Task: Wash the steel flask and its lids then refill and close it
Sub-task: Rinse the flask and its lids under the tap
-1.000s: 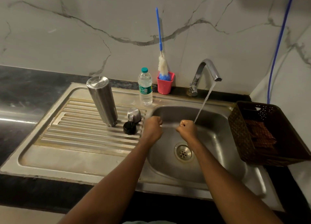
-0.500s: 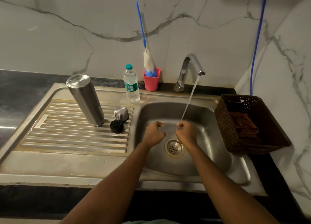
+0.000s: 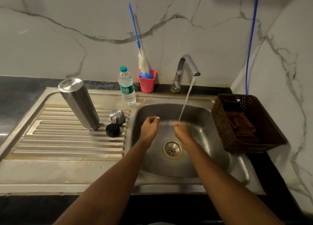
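The steel flask [image 3: 79, 104] stands upside down on the ribbed drainboard [image 3: 67, 140], left of the sink bowl [image 3: 208, 123]. Beside its base sit a small steel cup lid [image 3: 117, 116] and a black inner lid [image 3: 113, 130]. Both of my hands are down in the bowl and hold nothing. My left hand [image 3: 149, 127] has its fingers curled, just left of the water stream. My right hand [image 3: 182, 131] is curled too, and the stream from the tap [image 3: 186, 67] lands on its knuckles.
A plastic water bottle [image 3: 126, 87] stands at the bowl's back left corner. Behind it a pink cup [image 3: 147, 82] holds a blue-handled bottle brush [image 3: 135, 32]. A brown basket [image 3: 245, 123] with a cloth sits at the right of the bowl. The drain [image 3: 172, 149] lies between my wrists.
The view has shifted, so everything sits further left and lower. My hands stay under the running water, and the left fist has loosened a little.
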